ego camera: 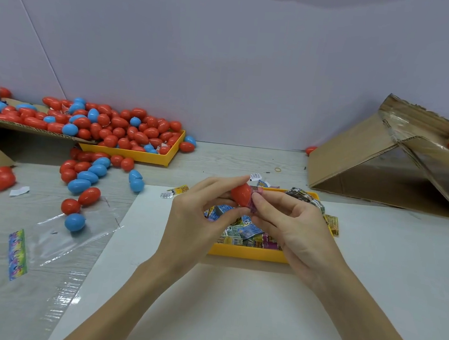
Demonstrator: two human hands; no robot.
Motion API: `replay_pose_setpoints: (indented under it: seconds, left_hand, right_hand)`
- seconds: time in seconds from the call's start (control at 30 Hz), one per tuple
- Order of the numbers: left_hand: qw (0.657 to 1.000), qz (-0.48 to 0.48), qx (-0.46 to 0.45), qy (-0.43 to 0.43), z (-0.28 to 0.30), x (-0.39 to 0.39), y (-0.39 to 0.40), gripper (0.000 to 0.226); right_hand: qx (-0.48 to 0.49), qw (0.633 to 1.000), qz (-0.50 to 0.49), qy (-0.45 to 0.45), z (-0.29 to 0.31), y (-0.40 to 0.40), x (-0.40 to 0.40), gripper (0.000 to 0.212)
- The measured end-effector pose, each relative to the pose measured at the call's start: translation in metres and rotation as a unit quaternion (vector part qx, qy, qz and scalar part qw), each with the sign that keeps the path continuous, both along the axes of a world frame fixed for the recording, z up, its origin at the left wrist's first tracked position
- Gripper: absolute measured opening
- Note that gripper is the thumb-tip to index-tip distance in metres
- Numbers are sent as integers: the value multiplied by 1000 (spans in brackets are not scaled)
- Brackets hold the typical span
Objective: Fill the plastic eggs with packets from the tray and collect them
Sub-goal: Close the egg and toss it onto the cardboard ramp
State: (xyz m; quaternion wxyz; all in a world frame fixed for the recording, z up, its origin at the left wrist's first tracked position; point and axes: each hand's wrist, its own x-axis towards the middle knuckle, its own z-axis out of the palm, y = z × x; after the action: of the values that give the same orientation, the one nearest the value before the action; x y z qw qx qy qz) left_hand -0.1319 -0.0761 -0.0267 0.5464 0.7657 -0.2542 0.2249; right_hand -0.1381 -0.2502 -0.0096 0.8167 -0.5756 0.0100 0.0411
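- The left hand pinches a red egg above the yellow tray of packets.
- The right hand pinches a pink packet against the egg.
- The tray sits mid-tabletop.

Only a "6" readable, printed on blue packet in yellow tray; other packet print too blurred
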Motion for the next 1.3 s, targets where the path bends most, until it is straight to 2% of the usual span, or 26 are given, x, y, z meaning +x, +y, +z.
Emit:
replay_pose_setpoints:
  seconds: [0.13,0.27,0.33,0.43,0.53,0.8,1.07,1.23,1.3]
  left_hand:
    - [998,24,38,-39,1,1,3,53]
    - [992,52,80,-84,5,1,4,57]
    - [993,58,67,-74,7,0,4,60]
    - [992,64,67,-81,6,-1,5,47]
    - [992,70,67,-78,6,-1,5,44]
    - [992,72,59,-82,4,-2,6,40]
    - [994,57,64,-71,1,1,9,39]
    - [995,43,75,-46,1,5,15,39]
    - [993,48,97,-44,2,7,19,37]
  right_hand:
    - [18,1000,15,11,2,0,-2,30]
    - [75,994,54,51,4,-2,-2,27]
    - [91,991,67,69,5,-3,-2,32]
    - [107,987,78,93,6,-3,-1,34]
    - [119,983,83,111,5,-4,0,31]
    - [110,984,98,105,5,-7,0,34]
    - [67,991,89,71,2,-6,1,29]
    - [-67,996,64,6,-1,-2,-3,28]
    - [-99,994,55,6,1,-2,3,28]
